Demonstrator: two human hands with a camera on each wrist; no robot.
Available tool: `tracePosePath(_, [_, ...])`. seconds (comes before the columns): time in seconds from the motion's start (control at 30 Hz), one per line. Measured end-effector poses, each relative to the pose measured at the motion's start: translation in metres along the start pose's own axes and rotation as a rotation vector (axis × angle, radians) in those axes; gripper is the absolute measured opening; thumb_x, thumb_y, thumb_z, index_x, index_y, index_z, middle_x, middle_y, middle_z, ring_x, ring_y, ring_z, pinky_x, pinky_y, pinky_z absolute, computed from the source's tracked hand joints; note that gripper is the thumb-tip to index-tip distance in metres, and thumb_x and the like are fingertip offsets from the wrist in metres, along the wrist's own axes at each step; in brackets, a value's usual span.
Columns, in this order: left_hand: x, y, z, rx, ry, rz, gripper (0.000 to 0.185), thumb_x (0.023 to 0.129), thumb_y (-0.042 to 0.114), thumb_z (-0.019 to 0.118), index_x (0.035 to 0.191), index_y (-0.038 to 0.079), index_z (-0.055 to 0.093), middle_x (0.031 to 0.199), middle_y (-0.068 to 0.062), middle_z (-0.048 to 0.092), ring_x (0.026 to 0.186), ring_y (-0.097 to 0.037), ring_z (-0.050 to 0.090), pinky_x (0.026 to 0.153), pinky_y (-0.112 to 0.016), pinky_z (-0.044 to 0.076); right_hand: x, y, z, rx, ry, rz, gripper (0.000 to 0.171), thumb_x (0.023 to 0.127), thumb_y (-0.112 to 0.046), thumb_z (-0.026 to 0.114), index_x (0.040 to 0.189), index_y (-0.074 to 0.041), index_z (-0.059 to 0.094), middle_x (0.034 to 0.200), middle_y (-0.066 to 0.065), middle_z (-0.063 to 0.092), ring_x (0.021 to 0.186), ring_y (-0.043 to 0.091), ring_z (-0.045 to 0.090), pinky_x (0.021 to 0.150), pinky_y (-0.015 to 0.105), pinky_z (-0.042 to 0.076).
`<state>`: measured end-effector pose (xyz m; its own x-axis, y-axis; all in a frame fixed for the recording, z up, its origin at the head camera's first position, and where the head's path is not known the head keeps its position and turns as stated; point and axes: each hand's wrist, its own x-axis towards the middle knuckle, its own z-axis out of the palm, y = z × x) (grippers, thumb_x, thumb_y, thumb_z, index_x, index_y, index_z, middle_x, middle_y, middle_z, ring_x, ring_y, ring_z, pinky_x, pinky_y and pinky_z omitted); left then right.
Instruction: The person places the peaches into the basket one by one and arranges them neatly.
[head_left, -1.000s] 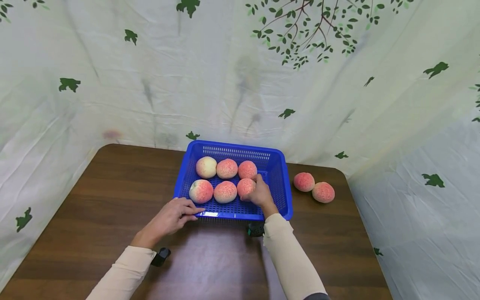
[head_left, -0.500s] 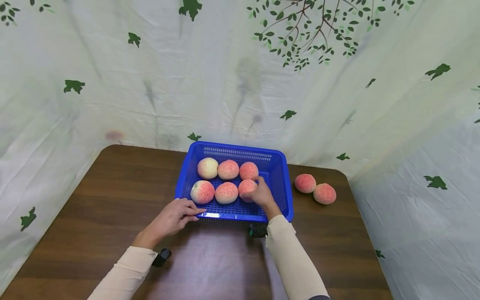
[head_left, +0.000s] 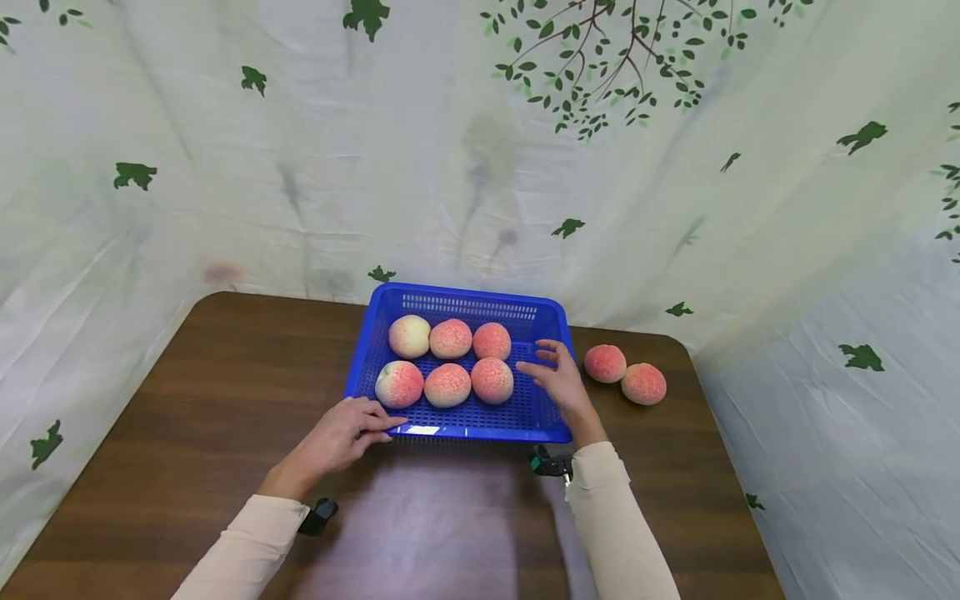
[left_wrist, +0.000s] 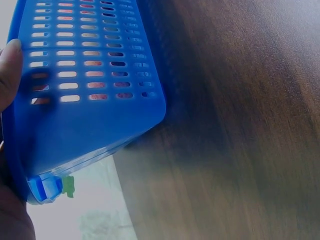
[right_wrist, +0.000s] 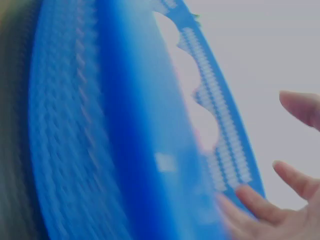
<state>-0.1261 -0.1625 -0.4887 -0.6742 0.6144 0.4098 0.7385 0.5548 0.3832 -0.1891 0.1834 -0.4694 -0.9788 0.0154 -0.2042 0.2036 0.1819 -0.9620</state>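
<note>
A blue plastic basket [head_left: 551, 429] stands on the table with several peaches in two rows; the peach [head_left: 492, 381] at the right end of the front row is nearest my right hand. My left hand [head_left: 347, 433] pinches the rim at the basket's front left corner, its thumb [left_wrist: 10, 70] against the outer wall in the left wrist view. Over the basket's right part, my right hand [head_left: 564, 385] is spread and holds nothing, its fingertips apart from the fruit. The right wrist view is blurred, with the fingers [right_wrist: 260, 202] extended beside the basket.
Two more peaches, one reddish [head_left: 604, 364] and one paler [head_left: 643, 384], lie side by side on the brown wooden table [head_left: 247, 392], right of the basket. A white curtain [head_left: 420, 167] printed with leaves hangs behind the table and along its sides.
My right hand has let go of the front-row right peach, which stays in the basket, and moved right with spreading fingers. My left hand keeps its place on the rim.
</note>
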Motion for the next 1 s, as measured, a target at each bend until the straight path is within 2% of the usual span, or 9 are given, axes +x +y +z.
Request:
tracePosePath(0.13, [-0.001,-0.001,0.0,0.001,0.016,0.017,0.029,0.074,0.005,0.079,0.102,0.01,0.077,0.082,0.005,0.064,0.076,-0.014,0.056,0.068,-0.031,0.039,-0.005,-0.003,-0.026,0.163,-0.07,-0.035,0.057,0.092,-0.01,0.065,0.139,-0.001,0.035,0.143,0.025,0.036,0.121,0.036,0.05,0.095,0.041,0.048])
tracePosePath(0.23, [-0.002,-0.002,0.001,0.0,0.027,0.024,0.028,0.073,0.005,0.079,0.101,0.01,0.077,0.081,0.005,0.063,0.075,-0.014,0.056,0.067,-0.031,0.039,-0.007,-0.001,-0.045,0.252,-0.038,-0.074,0.054,0.092,-0.007,0.064,0.137,0.002,0.036,0.139,0.026,0.039,0.112,0.03,0.057,0.089,0.036,0.051])
tracePosePath(0.4, [-0.003,-0.003,0.001,0.002,0.011,0.006,0.029,0.073,0.006,0.08,0.102,0.011,0.077,0.082,0.006,0.063,0.075,-0.013,0.055,0.068,-0.031,0.038,-0.01,0.006,-0.076,0.288,0.128,-0.115,0.046,0.091,-0.004,0.065,0.13,0.009,0.043,0.123,0.018,0.053,0.093,0.015,0.063,0.085,0.033,0.053])
tracePosePath(0.47, [-0.003,-0.003,0.001,0.005,-0.002,-0.006,0.029,0.074,0.006,0.079,0.103,0.011,0.077,0.082,0.005,0.063,0.076,-0.013,0.055,0.068,-0.031,0.039,-0.015,0.004,-0.088,0.252,0.213,-0.118,0.042,0.091,-0.003,0.066,0.126,0.011,0.047,0.119,0.017,0.056,0.088,0.011,0.062,0.078,0.027,0.054])
tracePosePath(0.6, [-0.002,-0.002,0.0,0.015,-0.003,-0.02,0.03,0.074,0.006,0.08,0.103,0.01,0.077,0.083,0.005,0.063,0.077,-0.013,0.055,0.07,-0.032,0.039,-0.02,0.005,-0.11,0.138,0.386,-0.143,0.04,0.088,-0.002,0.068,0.121,0.012,0.052,0.114,0.017,0.057,0.093,0.015,0.056,0.068,0.016,0.048])
tracePosePath(0.7, [-0.003,-0.002,0.0,0.024,0.01,-0.017,0.03,0.073,0.006,0.08,0.103,0.01,0.077,0.083,0.006,0.063,0.077,-0.013,0.055,0.07,-0.031,0.04,-0.015,0.021,-0.129,0.064,0.484,-0.186,0.04,0.086,-0.002,0.071,0.12,0.011,0.054,0.111,0.012,0.057,0.105,0.024,0.051,0.078,0.016,0.044])
tracePosePath(0.8, [-0.003,-0.002,0.001,0.023,0.012,-0.012,0.03,0.073,0.006,0.08,0.103,0.011,0.077,0.083,0.006,0.064,0.077,-0.013,0.056,0.069,-0.031,0.04,-0.007,0.042,-0.145,0.008,0.543,-0.179,0.042,0.086,-0.005,0.072,0.122,0.007,0.054,0.118,0.015,0.053,0.114,0.03,0.044,0.093,0.027,0.038])
tracePosePath(0.9, [-0.002,-0.003,0.001,0.01,-0.011,-0.013,0.029,0.075,0.007,0.079,0.104,0.011,0.077,0.084,0.006,0.064,0.078,-0.013,0.056,0.07,-0.031,0.039,-0.001,0.059,-0.158,-0.044,0.551,-0.129,0.051,0.086,-0.009,0.073,0.131,0.003,0.05,0.135,0.018,0.046,0.129,0.031,0.035,0.106,0.04,0.03])
tracePosePath(1.0, [-0.002,-0.003,0.001,-0.002,-0.039,-0.018,0.029,0.077,0.008,0.078,0.105,0.011,0.076,0.085,0.005,0.065,0.08,-0.013,0.056,0.07,-0.031,0.039,0.002,0.07,-0.164,-0.11,0.525,-0.05,0.066,0.086,-0.015,0.074,0.142,-0.003,0.041,0.148,0.018,0.034,0.138,0.033,0.024,0.111,0.05,0.023])
